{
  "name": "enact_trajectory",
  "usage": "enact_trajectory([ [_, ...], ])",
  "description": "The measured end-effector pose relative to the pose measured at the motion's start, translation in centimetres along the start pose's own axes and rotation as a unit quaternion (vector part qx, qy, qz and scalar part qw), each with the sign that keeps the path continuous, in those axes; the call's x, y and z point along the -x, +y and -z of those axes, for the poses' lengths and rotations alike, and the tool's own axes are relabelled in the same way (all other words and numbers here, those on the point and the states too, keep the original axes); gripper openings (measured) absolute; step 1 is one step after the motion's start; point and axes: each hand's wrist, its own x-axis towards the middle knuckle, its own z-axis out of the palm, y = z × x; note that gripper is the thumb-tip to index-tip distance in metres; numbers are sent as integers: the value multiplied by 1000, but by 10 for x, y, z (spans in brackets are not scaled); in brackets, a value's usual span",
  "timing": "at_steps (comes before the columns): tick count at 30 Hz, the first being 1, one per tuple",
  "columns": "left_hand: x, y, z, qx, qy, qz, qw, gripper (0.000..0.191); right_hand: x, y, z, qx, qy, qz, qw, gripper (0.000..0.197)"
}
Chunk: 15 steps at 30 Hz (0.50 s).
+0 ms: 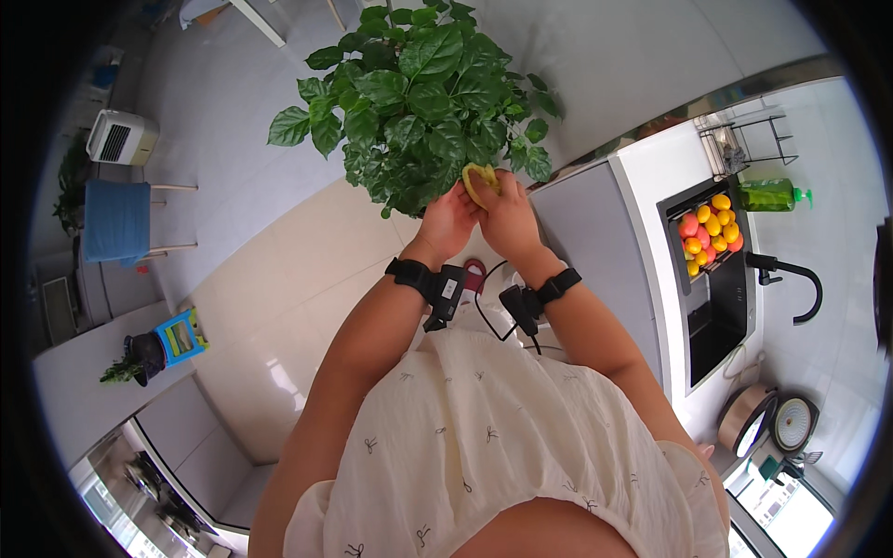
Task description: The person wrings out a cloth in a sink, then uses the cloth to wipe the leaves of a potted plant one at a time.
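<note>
A large leafy green potted plant [418,104] stands before me, its dense foliage hiding most of the pot. At the near edge of the leaves, my right hand [506,213] grips a yellow cloth [481,187] between thumb and fingers. My left hand [446,220] is right beside it, fingers raised at the lowest leaves and close to the cloth; whether they hold a leaf is hidden. Both wrists carry black straps with small devices, and a black cable runs near them.
On the right, a white counter [645,209] holds a black sink [711,335], a fruit basket and a green soap bottle [767,195]. A black faucet [802,268] arches there. A chair with a blue cover [117,220] and an air cooler [118,137] stand left.
</note>
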Motion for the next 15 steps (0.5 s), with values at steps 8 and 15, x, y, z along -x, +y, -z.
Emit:
enact_trajectory([
  [8,25,-5,32,9,10,9,1000,40,39,15,-8,-70,-146,2,987,48],
  [15,62,-7,94,-169,246,47,953,51,48,17,-22,3,-237,-78,968,33],
])
